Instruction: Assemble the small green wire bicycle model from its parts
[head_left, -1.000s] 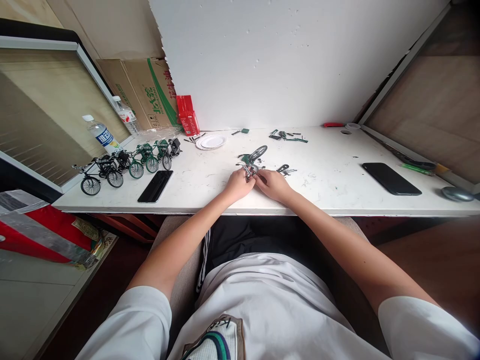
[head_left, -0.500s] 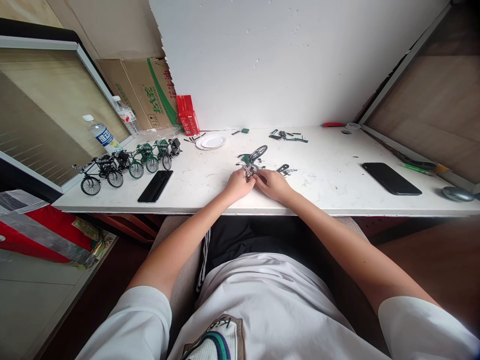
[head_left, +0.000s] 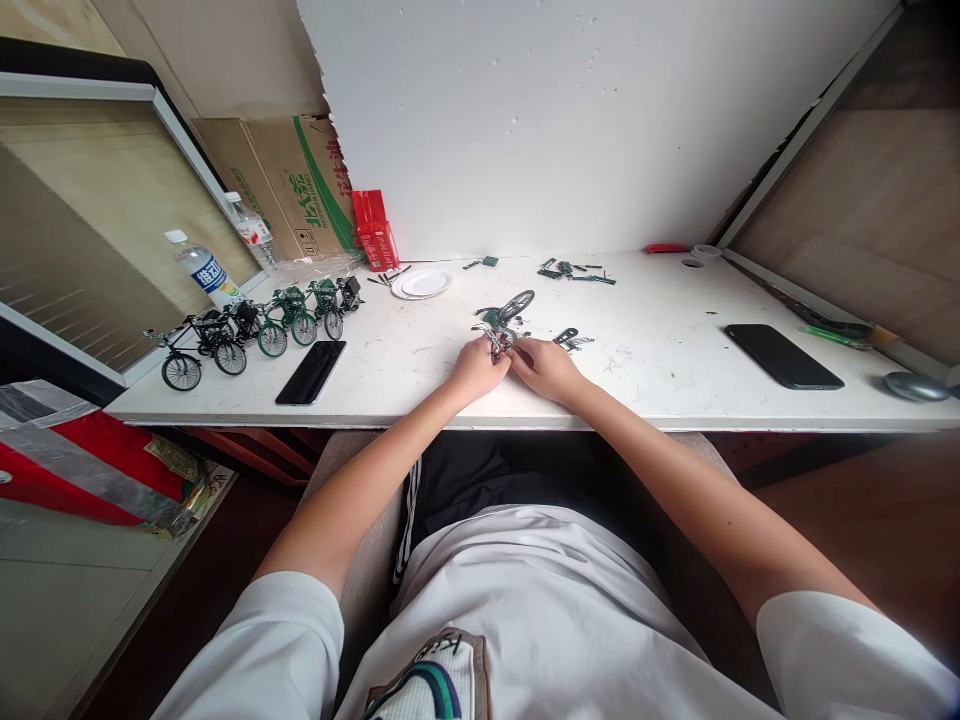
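A small green model bicycle (head_left: 513, 308) with a dark spoked wheel tilts up just beyond my fingertips, near the front of the white table. My left hand (head_left: 481, 370) is closed on its near end, fingers curled round the silvery parts. Right against it, my right hand (head_left: 545, 368) pinches at the same spot, thumb and fingertips together on the bicycle. Whether a tiny part sits between those fingers is hidden. Beyond the right hand lie small dark and silver parts (head_left: 571, 340).
Several finished model bicycles (head_left: 277, 318) stand at the left beside a phone (head_left: 310, 372). White paper plates (head_left: 422, 284), a red box (head_left: 376, 232) and loose green parts (head_left: 576, 271) lie at the back. Another black phone (head_left: 781, 357) is at the right, with bottles (head_left: 204, 268) far left.
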